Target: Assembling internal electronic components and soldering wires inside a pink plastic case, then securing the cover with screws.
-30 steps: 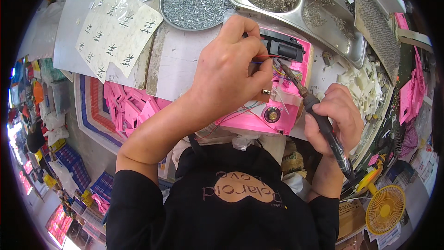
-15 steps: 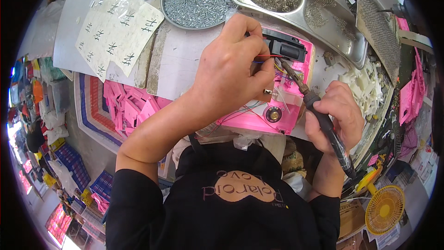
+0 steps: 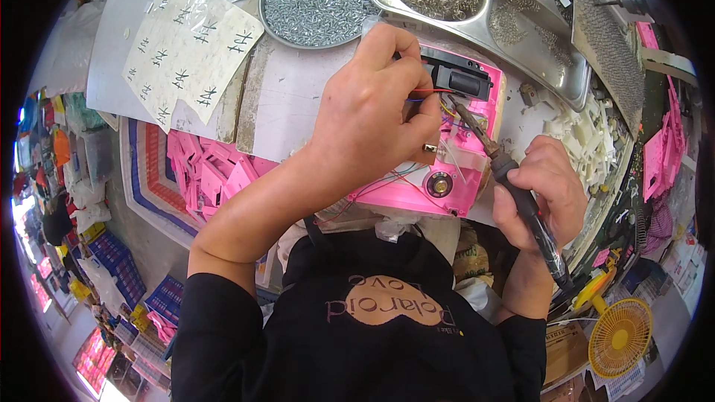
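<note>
A pink plastic housing (image 3: pixel 467 195) lies on the bench in front of me, with a black box-like part (image 3: pixel 463 82) at its far end and a small round speaker (image 3: pixel 439 184) at its near end. My left hand (image 3: pixel 380 104) reaches over the housing, thumb and fingers pinched on a thin red wire (image 3: pixel 426 91); the fingertips are partly hidden. In my right hand (image 3: pixel 547 193) is a soldering iron (image 3: pixel 525 201), held by its dark handle. Its tip points up and left, close to the red wire beside the black part; whether they touch I cannot tell.
Beyond the housing stand a round tray of small screws (image 3: pixel 320 0) and a steel compartment tray (image 3: pixel 514 52) with springs. White plastic pieces (image 3: pixel 585 134) lie to the right. A lined crate of pink parts (image 3: pixel 216 167) sits at left, near a marked sheet (image 3: pixel 186 48). A yellow fan (image 3: pixel 620 339) stands lower right.
Both hands keep almost the same place and grip. The right hand with the soldering iron has shifted very slightly.
</note>
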A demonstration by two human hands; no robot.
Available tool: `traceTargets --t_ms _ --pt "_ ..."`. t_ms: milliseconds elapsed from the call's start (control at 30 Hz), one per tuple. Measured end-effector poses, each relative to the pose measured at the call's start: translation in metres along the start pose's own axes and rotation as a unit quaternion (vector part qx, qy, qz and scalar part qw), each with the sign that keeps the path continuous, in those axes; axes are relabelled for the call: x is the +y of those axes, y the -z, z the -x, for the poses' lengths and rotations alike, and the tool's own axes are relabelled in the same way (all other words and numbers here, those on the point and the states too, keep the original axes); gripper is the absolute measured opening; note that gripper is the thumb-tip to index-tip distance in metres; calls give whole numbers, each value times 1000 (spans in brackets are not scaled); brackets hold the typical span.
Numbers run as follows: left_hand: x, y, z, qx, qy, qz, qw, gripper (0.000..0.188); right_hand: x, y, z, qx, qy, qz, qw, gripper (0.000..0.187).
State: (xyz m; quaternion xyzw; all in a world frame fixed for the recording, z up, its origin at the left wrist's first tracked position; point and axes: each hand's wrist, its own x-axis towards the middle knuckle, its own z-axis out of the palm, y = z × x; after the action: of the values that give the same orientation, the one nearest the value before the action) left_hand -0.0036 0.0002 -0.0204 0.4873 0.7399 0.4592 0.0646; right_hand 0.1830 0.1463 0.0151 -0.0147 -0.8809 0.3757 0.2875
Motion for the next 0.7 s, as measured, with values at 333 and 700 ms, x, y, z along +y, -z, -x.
traceTargets --t_ms 333,700 --pt "0 0 0 3 0 2 1000 13 0 4 5 17 6 2 1000 29" --pt "0 0 0 3 -1 0 1000 14 -3 7 8 16 0 1 1000 27"
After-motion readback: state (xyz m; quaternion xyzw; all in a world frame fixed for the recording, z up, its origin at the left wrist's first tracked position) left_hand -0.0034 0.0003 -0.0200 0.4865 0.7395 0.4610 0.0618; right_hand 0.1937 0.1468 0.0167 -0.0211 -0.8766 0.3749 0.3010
